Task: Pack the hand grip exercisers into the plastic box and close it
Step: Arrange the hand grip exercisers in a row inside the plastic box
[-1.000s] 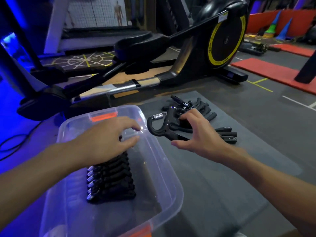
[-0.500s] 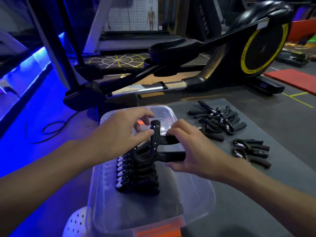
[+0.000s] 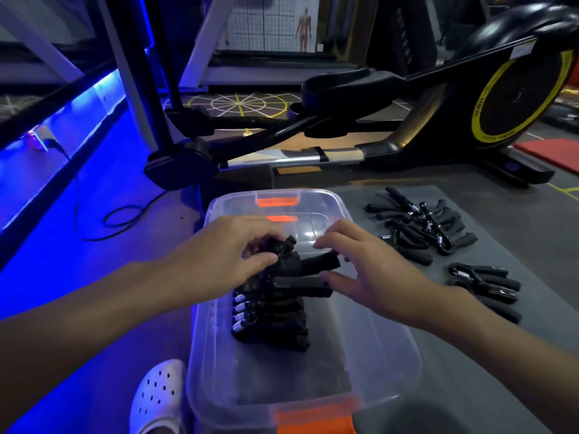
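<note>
Over clear plastic box [image 3: 398, 346]: pinching black spring-loaded hand grip exerciser [image 3: 313, 264] at head with left hand [image 3: 219, 258], steadying handle tips with spread right hand [image 3: 376, 277]. Likely light, rigid; grasp padded handles.

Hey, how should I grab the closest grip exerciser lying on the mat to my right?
Probably from above with the right hand, wrapping both foam handles of the nearest exerciser: it lies flat on the mat, handles splayed rightward.
</note>
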Demonstrator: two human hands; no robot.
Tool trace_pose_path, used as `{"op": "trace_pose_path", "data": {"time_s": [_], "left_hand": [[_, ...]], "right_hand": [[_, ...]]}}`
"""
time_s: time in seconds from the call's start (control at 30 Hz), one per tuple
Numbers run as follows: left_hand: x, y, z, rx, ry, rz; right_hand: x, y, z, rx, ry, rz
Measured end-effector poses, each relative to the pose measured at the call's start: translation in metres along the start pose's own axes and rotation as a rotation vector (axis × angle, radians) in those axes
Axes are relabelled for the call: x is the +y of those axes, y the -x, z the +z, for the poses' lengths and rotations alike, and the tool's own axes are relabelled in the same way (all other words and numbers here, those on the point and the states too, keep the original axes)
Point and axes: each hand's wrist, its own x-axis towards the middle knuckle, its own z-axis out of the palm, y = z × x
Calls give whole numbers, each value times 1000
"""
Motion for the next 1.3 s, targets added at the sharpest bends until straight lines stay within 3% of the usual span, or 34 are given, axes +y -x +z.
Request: {"op": "trace_pose_path", "data": {"time_s": [0.27, 0.6, 0.87, 1.07, 1.3], "left_hand": [[-6, 5, 1, -16, -42, 6], [-15, 17, 4, -236, -187, -92], [-23, 23, 0, -324, -271, -99], [-30, 32, -2, -409, -354, -64], [-42, 46, -6, -373, -384, 40]], "right_hand": [[8, 0, 4, -56, -137, 114], [0, 5, 23, -82, -193, 163], [2, 8, 58, -252, -172, 240], [5, 5, 82, -327, -155, 234], [2, -1, 105, -385, -146, 252]]}}
